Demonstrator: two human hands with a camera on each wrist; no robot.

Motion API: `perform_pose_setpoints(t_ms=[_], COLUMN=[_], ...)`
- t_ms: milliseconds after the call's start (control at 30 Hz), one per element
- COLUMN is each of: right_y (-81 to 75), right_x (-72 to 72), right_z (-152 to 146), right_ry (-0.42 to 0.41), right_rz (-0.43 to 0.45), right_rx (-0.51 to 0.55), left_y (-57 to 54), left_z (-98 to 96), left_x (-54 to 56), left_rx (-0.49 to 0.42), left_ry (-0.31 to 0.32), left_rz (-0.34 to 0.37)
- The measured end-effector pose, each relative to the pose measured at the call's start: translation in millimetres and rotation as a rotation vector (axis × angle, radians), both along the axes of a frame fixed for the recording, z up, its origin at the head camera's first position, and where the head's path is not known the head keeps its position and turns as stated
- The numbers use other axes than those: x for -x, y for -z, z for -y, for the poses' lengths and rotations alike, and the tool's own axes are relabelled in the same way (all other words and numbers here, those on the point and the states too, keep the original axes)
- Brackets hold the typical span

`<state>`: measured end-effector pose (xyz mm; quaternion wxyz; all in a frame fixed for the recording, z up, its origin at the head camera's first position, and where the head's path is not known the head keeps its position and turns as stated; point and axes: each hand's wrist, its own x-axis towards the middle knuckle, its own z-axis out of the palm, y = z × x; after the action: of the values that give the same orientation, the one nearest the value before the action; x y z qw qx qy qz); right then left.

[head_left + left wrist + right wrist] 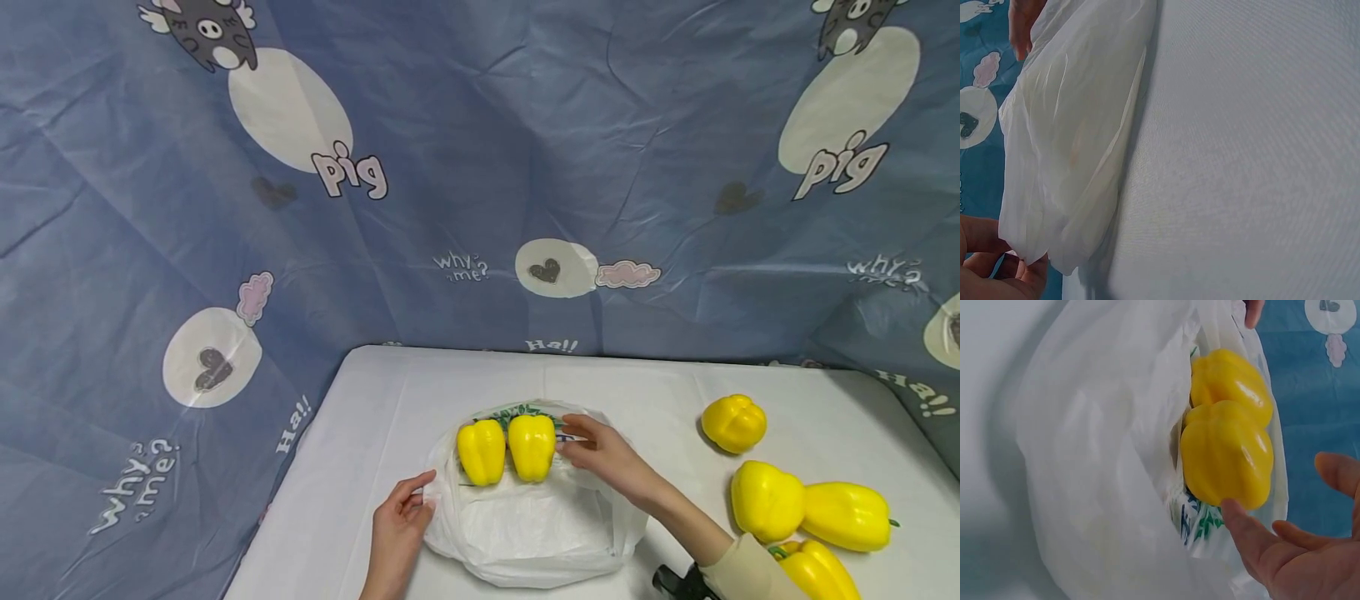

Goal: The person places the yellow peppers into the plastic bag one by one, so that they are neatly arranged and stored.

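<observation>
A white plastic bag (536, 533) with green print lies spread open on the table. Two yellow bell peppers, one on the left (482, 452) and one on the right (532, 448), sit side by side inside it at the far side. My left hand (401, 518) pinches the bag's left rim between thumb and fingers, and the left wrist view shows the thin plastic (1072, 144) gathered there. Beside the right pepper is my right hand (606, 460), its fingers extended and spread. In the right wrist view one fingertip (1232, 507) is right at the nearer pepper (1227, 453).
Several more yellow bell peppers stand on the right of the table, among them a lone one (733, 423) toward the back and a long one (847, 517) lying on its side. A blue printed cloth (480, 183) hangs behind the white table (375, 417).
</observation>
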<state>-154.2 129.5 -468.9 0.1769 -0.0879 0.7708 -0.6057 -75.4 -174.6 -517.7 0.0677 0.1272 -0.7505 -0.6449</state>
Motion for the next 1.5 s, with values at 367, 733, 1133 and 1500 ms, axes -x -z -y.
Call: perform_pose_setpoints(t_ms=[367,733,1133,1500], right_y=[-3.1,0.5,-4.7,-5.9], right_x=[-13.8,-24.0,-37.8,-44.2], right_z=[-11.9,-20.2,-36.1,-57.0], right_ry=[0.044,0.082,0.112,0.15], right_rz=[-0.033,-0.12,-0.18,-0.275], right_rx=[-0.035,-0.078,0.052,0.059], left_y=[-2.1,-2.0,-0.8,-2.2], left_z=[-0.4,-1.7,-1.1,-2.0], left_x=[-0.5,-1.2,-0.8,-1.1], left_rx=[0.007,0.021,0.033,0.036], left_ry=[0.011,0.019,0.006,0.006], left_rz=[-0.001,-0.018,-0.002,-0.012])
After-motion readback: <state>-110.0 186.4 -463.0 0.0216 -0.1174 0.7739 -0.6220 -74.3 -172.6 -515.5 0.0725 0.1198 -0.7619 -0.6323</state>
